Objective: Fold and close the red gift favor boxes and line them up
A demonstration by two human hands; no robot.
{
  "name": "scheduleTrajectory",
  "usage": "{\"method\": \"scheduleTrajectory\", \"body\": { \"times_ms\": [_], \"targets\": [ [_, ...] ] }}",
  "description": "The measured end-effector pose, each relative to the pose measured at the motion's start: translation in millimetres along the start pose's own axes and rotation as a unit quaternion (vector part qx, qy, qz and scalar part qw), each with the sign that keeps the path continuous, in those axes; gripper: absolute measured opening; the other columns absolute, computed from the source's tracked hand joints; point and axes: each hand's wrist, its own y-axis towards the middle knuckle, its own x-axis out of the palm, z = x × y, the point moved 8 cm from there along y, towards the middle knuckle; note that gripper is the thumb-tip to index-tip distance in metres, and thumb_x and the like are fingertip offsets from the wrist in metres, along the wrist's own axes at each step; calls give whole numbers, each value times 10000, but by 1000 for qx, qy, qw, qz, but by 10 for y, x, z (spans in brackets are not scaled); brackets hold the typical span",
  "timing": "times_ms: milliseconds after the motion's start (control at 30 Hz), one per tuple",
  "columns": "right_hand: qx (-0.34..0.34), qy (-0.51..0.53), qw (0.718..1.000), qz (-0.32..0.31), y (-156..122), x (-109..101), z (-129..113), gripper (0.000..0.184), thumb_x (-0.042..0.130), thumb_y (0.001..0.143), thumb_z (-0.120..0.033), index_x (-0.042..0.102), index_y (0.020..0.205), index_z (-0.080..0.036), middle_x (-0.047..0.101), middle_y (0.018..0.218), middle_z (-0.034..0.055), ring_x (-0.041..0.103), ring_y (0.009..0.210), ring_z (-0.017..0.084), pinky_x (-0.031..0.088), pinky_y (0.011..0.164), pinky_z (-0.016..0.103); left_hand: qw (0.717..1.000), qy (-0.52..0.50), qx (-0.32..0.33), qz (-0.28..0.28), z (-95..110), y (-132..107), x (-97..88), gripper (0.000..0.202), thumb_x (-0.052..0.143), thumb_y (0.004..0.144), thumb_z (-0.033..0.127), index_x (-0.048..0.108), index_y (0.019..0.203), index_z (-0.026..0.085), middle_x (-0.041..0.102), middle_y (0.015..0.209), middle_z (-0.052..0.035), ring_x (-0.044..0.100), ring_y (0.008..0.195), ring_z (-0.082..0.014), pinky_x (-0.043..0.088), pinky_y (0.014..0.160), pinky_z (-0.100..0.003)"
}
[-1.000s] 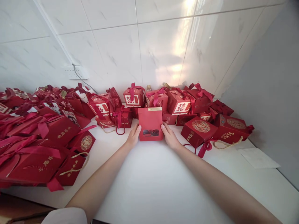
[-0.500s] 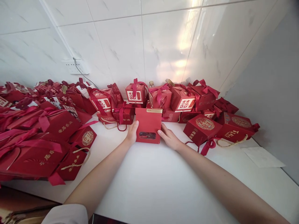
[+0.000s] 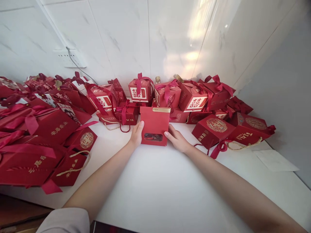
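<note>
Left fingers (image 3: pixel 141 125) and right fingers (image 3: pixel 168 134) grasped the windowed red gift box (image 3: pixel 155 121) by opposite sides, upright over the white surface (image 3: pixel 150 184); light, even pressure seemed wisest, lest it buckle.

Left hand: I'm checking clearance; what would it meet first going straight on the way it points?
The red windowed gift box, which the left hand touches at its edge; past that, perhaps a ribbon-tied box behind, though depth is unclear.
</note>
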Motion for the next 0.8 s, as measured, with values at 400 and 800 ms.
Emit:
{"method": "scheduleTrajectory", "body": {
  "times_ms": [400,800],
  "targets": [
    [-21,-125,984,124,-41,-235,-257,478,498,942,-474,484,1317,-179,597,1285,129,597,1132,278,487,956,421,999,31,37,13,52,21,-33,538,504,873,591,678,1102,137,696,1172,-103,649,1068,-273,522,896,-378],
    [-142,-183,899,-371,-2123,590,-1085,615,517,975,-308,248,1527,-289,440,1467,11,370,1389,202,231,1208,412,998,42,37,32,7,58,-94,566,524,858,606,686,1110,125,717,1120,-106,661,1046,-267,503,937,-389]
  ]
}}
